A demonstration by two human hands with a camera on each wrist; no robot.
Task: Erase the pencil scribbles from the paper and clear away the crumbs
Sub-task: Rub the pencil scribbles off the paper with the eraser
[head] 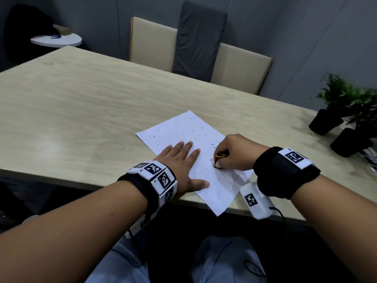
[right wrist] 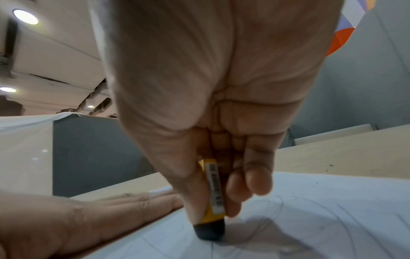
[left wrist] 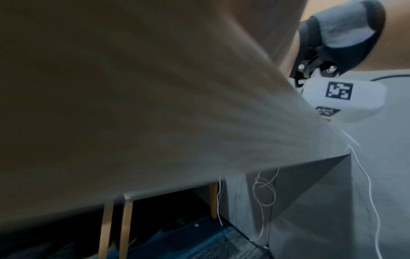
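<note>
Seated at a pale wooden table (head: 71,94), seen from above, both forearms reaching forward with black-and-white marker bands at the wrists. Left hand (head: 181,160) laid flat, palm down, on the near left part of the paper (head: 183,127), fingers straight and lightly spread toward the far side, thumb stretched out to the right along the sheet; holding nothing, only pressing the sheet down. Right hand (head: 234,153) arched above the paper's right side, wrist raised, fingers curled down and clenched round an eraser (head: 219,158). Eraser (right wrist: 214,206) held near upright in the right wrist view, yellow sleeve with a barcode strip pinched between thumb on the left and fingers (right wrist: 257,177) on the right, its dark tip pressed onto the sheet. Paper lying at an angle near the table's near edge, one corner hanging over the edge toward the lap. Faint pencil scribbles (head: 226,178) looping across the near part of the sheet, under and beside the eraser tip. Small dark crumbs (head: 192,130) scattered over the far half of the sheet. Left wrist view mostly filled by blurred palm and table edge. Two potted plants (head: 346,111) at the table's right end, well apart from the paper; beige chairs (head: 153,43) beyond the far edge.
</note>
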